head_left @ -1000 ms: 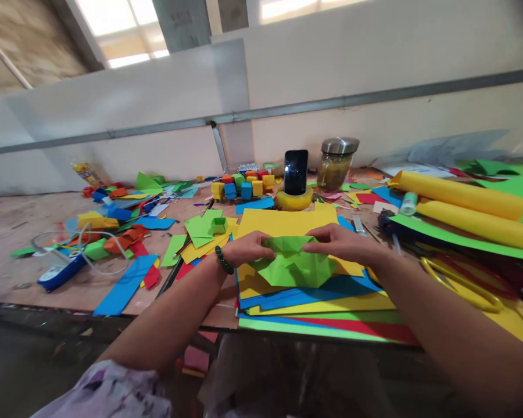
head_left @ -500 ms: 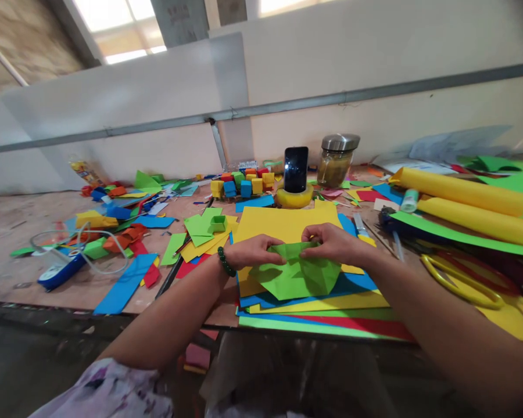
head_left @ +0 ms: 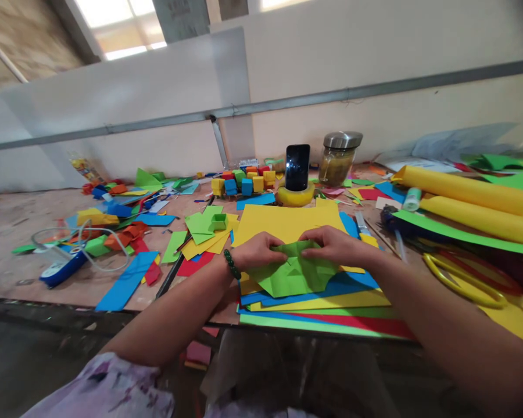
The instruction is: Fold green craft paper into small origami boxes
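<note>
A creased sheet of green paper [head_left: 294,276] is held up between my two hands, over a stack of coloured sheets. My left hand [head_left: 261,252] pinches its upper left part, thumb on the near side. On its upper right part, my right hand [head_left: 326,245] grips with the thumb in front and the fingers behind. Fold lines cross the middle of the paper, and its lower edge hangs toward me. Beneath it lies a large yellow sheet [head_left: 283,217], with blue, red and green sheets [head_left: 331,327] showing at the near edge.
Behind the stack, a phone [head_left: 297,167] stands on a yellow round holder, beside a lidded glass jar [head_left: 340,158]. Small folded paper cubes [head_left: 247,186] sit left of it. Yellow-handled scissors [head_left: 462,281] and yellow rolls [head_left: 466,188] lie right; scraps and a blue-white corded device [head_left: 63,268] lie left.
Both hands keep hold of the green paper. They have drawn slightly closer together, and the paper bends more in the middle. The view has shifted a little.
</note>
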Motion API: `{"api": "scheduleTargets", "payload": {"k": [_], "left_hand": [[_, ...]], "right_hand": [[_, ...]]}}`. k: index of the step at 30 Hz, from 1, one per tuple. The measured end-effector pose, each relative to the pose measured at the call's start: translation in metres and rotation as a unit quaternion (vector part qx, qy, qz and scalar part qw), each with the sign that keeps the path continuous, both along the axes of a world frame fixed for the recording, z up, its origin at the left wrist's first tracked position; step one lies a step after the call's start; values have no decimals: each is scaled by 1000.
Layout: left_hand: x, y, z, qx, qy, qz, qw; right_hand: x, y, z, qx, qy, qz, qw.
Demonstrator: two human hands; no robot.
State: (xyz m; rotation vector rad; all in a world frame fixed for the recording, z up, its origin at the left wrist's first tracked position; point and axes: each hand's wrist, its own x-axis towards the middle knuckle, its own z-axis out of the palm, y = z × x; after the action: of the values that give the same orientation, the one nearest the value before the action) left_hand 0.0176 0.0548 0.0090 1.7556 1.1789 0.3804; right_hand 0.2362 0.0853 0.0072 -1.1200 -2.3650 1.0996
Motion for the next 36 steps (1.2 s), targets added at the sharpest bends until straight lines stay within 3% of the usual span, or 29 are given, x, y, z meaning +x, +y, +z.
{"api": "scheduleTargets", "payload": {"k": [6,13,17,22,26,29,31,34,36], "left_hand": [[2,-1,-4,88,12,19,996],[3,-5,0,99,-24,27,994],[1,-4,4,58,-77,15,995],[-4,-3,8,-72,-186,-16,980],[-6,-1,5,-113,-209,24,971],[-2,-1,1,-65,-145,48,986],[2,-2,0,19,-74,52,996],[9,-8,0,175,13,49,983],[13,-11,0,233,47,58,970]], "right_hand": [[10,6,-4,-141,72,4,987],[15,6,0,-168,113,-21,979],[15,9,-4,-150,128,-52,979],[13,9,-3,-121,141,-69,980],[9,5,1,-90,126,-66,986],[7,0,6,-80,90,-43,992],[7,-2,9,-64,62,-24,996],[8,-3,8,-8,47,-14,999],[7,-1,4,5,38,-15,999]]}}
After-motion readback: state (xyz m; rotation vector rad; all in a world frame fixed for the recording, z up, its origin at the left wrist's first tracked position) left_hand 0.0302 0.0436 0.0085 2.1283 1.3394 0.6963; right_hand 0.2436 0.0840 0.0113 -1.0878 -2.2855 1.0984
